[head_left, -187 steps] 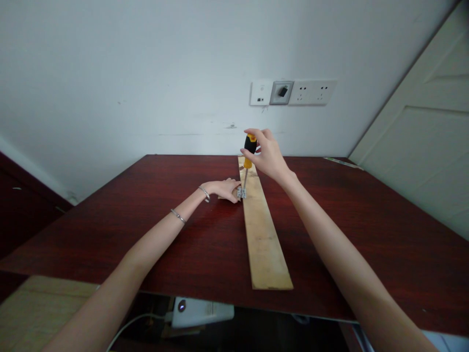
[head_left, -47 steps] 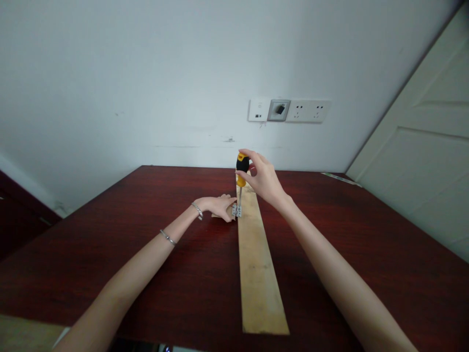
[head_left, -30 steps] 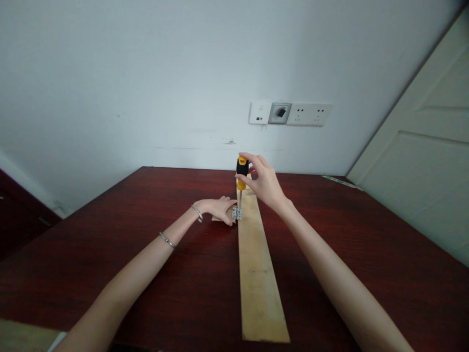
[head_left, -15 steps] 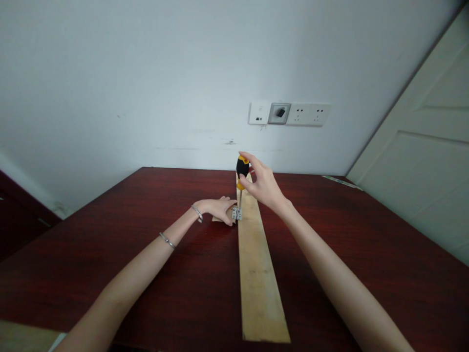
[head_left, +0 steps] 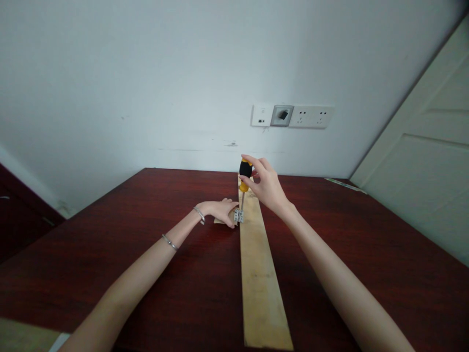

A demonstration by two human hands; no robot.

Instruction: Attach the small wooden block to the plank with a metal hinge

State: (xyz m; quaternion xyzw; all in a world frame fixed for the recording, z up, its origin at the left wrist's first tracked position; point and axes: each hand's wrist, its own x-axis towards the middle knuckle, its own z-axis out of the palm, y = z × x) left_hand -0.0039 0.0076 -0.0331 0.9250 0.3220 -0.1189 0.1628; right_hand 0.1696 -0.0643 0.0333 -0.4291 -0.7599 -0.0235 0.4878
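My right hand (head_left: 269, 188) grips a screwdriver (head_left: 245, 168) with a black and yellow handle, its thumb and fingertips closed round it. The shaft points down, nearly upright, with its tip at a silver hinge (head_left: 239, 216). One leaf of this hinge lies on a long wooden plank (head_left: 262, 274), the other on a small wooden board (head_left: 219, 221) left of it. My left hand (head_left: 220, 211) holds the small board down, thumb and fingers apart on either side near the hinge. That hand covers most of the board. Any screw under the tip is too small to make out.
The dark red tabletop (head_left: 176, 293) carries the plank, which runs from the wall side to the near edge. Behind stands a white wall with sockets (head_left: 308, 117) and a plug. A pale door (head_left: 432, 161) is at the right; a thin strip (head_left: 344, 185) lies at the far right edge.
The whole view has shifted slightly. The right hand's fingers have moved a little on the screwdriver handle, and the tool stays over the hinge. The left hand keeps its place on the small board.
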